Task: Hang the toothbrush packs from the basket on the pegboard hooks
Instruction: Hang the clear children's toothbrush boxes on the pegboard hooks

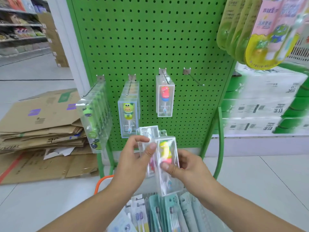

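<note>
Nearest the camera, flat toothbrush packs (160, 215) lie in the basket, its orange handle (98, 183) showing at left. Above them the left hand (133, 158) and right hand (187, 166) both grasp clear toothbrush boxes (164, 158), thumbs pressed on the front. Beyond, the green pegboard (147, 39) carries hung boxes on three hooks; a fourth hook (194, 79) is bare. Flattened cardboard (41, 128) lies at left
</note>
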